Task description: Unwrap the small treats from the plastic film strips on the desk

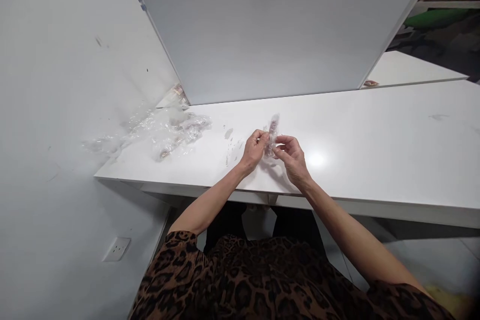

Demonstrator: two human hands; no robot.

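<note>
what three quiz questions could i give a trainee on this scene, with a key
1. True or false: crumpled clear plastic lies toward the left end of the table.

2. Choose one. The narrow plastic-wrapped item is:
a) at the right end of the table
b) between the left hand and the right hand
c) among the crumpled clear plastic

3. Fill in: the person's sleeves have a ____ print.

Key: 1 true; 2 b; 3 leopard
</note>
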